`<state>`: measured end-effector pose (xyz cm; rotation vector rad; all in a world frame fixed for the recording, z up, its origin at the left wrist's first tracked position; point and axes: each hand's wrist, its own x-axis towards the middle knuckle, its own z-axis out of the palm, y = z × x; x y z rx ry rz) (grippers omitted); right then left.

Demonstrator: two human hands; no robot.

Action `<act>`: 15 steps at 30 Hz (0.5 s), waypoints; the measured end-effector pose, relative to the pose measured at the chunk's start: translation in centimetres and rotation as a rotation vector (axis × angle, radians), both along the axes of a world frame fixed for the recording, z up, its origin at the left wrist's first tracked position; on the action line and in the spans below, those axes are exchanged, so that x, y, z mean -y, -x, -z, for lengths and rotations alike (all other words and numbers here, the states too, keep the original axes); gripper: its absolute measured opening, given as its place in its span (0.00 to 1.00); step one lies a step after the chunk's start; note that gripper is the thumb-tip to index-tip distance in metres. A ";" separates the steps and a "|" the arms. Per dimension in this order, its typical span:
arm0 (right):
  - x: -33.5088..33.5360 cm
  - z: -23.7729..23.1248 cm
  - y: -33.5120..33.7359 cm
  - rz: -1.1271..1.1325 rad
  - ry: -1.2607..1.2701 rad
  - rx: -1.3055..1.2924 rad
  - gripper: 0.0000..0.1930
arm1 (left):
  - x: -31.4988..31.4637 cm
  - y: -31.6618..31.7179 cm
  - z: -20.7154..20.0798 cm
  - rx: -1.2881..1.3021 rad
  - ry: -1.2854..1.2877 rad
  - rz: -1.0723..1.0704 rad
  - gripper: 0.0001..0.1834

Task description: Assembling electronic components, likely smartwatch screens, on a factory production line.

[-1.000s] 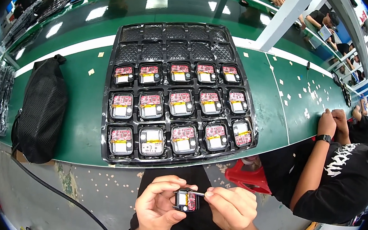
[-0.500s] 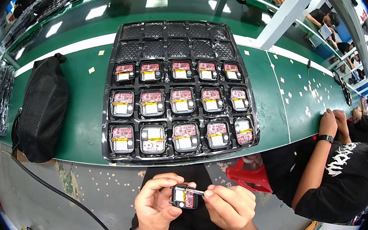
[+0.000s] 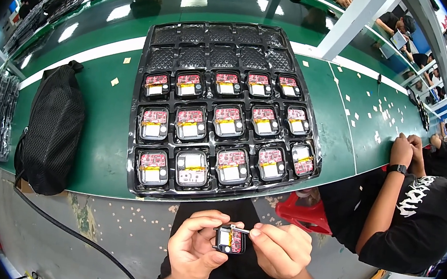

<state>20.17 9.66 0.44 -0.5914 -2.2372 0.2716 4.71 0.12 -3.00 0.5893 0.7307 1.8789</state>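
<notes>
Above my lap, my left hand (image 3: pixel 195 248) grips an open smartwatch case (image 3: pixel 224 240) by its sides. Inside it show a red circuit board, a yellow strip and a pale block. My right hand (image 3: pixel 281 252) pinches a thin metal tool (image 3: pixel 242 230), its tip at the case's upper edge. Whether the tip touches a part is too small to tell. Beyond my hands, a black moulded tray (image 3: pixel 185 192) lies on the green bench. Its nearer rows hold several similar open watch cases (image 3: pixel 231 165); its two far rows hold none.
A black mesh bag (image 3: pixel 53 127) lies left of the tray, and a black cable (image 3: pixel 82 239) runs down from it. Small pale squares (image 3: pixel 382 110) are scattered on the bench (image 3: pixel 337 146) and floor. At right sits a co-worker (image 3: pixel 411 219), near a red stool (image 3: pixel 303 212).
The watch case and both hands have shifted slightly to the right. The tool's tip still sits at the case's upper edge. The tray appears a little further right as the view moves.
</notes>
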 end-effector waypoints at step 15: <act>-0.4 0.1 0.5 -0.050 0.445 -0.144 0.11 | 0.1 0.7 -0.2 -0.031 0.000 0.025 0.30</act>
